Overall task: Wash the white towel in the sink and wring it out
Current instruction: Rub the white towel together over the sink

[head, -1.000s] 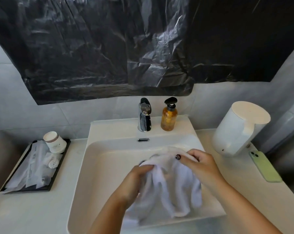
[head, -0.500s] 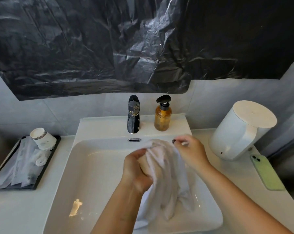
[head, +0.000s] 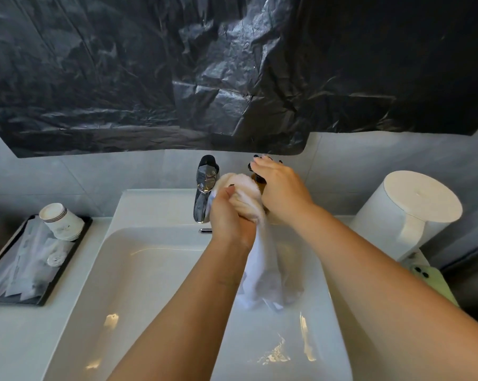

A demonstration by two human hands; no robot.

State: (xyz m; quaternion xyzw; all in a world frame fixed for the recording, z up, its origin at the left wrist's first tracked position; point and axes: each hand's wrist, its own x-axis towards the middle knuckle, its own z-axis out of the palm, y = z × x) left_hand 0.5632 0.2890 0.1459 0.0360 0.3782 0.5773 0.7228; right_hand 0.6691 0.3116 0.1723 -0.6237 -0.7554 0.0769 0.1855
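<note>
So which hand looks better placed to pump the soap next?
The right hand: its palm lies over the soap bottle's pump, fingers straight. The left hand grips the bunched towel just beside it.

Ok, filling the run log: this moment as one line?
phase: soaping | left hand: grips towel under pump | right hand: presses soap pump | tap: no water seen | sink: towel tail hangs in

I am reading no legible text, label, brand, number or sign anywhere. The paper cups [head: 62, 221] on the black tray [head: 46, 292] are carrying a faint print, and it is showing too small and blurred to make out.
</note>
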